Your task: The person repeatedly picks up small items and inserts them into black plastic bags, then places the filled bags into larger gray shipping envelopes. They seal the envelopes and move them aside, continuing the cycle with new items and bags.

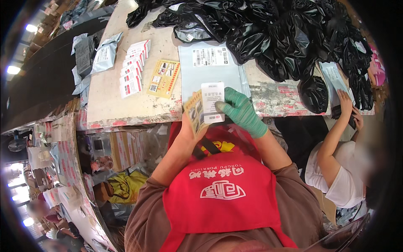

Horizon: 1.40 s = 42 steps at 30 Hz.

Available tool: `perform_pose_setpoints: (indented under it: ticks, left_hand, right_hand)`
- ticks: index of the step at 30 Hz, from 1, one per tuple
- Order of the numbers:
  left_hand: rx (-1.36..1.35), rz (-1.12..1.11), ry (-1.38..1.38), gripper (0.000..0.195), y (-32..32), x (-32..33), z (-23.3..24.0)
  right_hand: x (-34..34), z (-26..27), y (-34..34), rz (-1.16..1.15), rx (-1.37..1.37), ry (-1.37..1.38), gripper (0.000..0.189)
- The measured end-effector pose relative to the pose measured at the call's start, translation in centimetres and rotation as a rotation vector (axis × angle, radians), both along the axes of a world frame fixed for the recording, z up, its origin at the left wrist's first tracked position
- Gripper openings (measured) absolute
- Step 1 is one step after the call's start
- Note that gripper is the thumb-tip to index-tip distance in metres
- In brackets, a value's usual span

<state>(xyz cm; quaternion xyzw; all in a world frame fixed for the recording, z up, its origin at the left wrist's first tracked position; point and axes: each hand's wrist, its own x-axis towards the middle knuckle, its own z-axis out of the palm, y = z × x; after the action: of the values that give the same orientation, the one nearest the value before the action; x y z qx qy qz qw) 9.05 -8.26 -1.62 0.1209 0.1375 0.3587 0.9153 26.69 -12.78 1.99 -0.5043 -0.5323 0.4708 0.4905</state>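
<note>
My bare left hand (190,127) holds a yellow printed card (195,111) at the table's front edge. In its green knit glove, my right hand (237,108) pinches a white printed card (213,102) that overlaps the yellow one. Beneath and beyond both hands lies a stack of pale grey-blue mailer bags (207,75) with a shipping label (210,57) on top. Left of the stack is another yellow card (163,78), and beside it a fanned row of white-and-red cards (130,77). The hidden fingers of my left hand are behind the cards.
Black glossy plastic bags (292,37) are heaped along the table's back and right. A filled mailer (106,53) lies at the left edge, beside a dark conveyor belt (41,72) carrying parcels. At right, a co-worker's hands (346,102) touch another pale mailer (332,77).
</note>
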Motion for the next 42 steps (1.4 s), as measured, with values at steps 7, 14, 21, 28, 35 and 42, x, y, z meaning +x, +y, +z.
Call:
perform_pose_setpoints:
  ticks: [7, 14, 21, 28, 35, 42]
  left_hand:
    - [0.379, 0.207, 0.868, 0.039, -1.2, 1.3, 0.1]
    - [0.755, 0.336, 0.997, 0.03, -1.1, 1.8, -2.5]
    - [1.764, 0.202, 1.437, 0.048, 2.6, 2.3, 0.5]
    - [1.969, 0.036, 1.521, 0.057, 2.5, 2.3, -1.3]
    - [1.131, 0.446, 0.962, 0.058, 3.2, 2.8, 2.6]
    - [1.056, 0.31, 1.105, 0.05, 3.9, 3.7, 4.0]
  right_hand:
    - [-2.0, -2.8, -1.8, -0.143, 0.17, -0.41, 0.02]
    - [-1.8, -2.9, -2.8, -0.163, -0.115, 0.34, 0.042]
    - [7.5, -2.1, 3.1, -0.53, 0.464, -1.071, 0.031]
    - [14.9, -5.1, 11.3, -0.291, 0.133, -0.534, 0.019]
    - [13.6, 6.3, 4.8, 0.028, 0.142, 0.872, 0.031]
    - [10.5, -0.8, 1.8, -0.393, -0.141, 0.671, 0.027]
